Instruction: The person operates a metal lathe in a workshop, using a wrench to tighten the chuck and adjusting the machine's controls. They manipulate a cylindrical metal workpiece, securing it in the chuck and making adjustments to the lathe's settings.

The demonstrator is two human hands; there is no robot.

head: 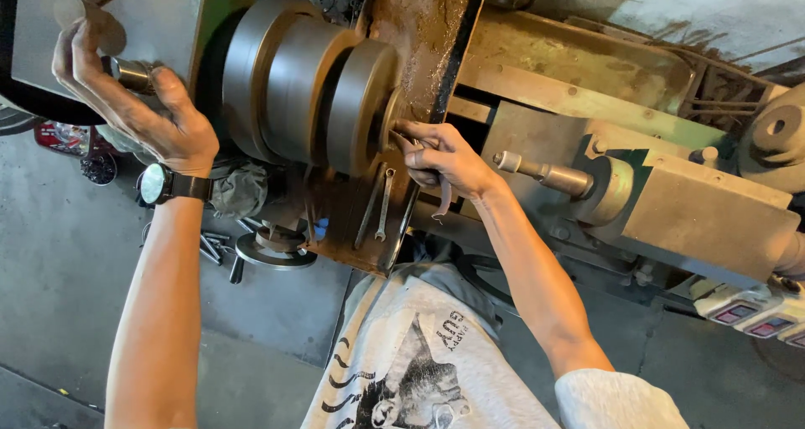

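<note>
Left hand [142, 102] grips lever [130, 72]; right hand [440, 156] touches chuck [360, 106].

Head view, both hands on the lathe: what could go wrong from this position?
1. The right hand has its fingers at the face of the grey stepped metal chuck; if the chuck turned, they could be caught.
2. The dark-strapped wristwatch on the left hand, which grips a metal handle, might snag.
3. Loose steel spanners lying below the chuck could possibly slide off.
</note>
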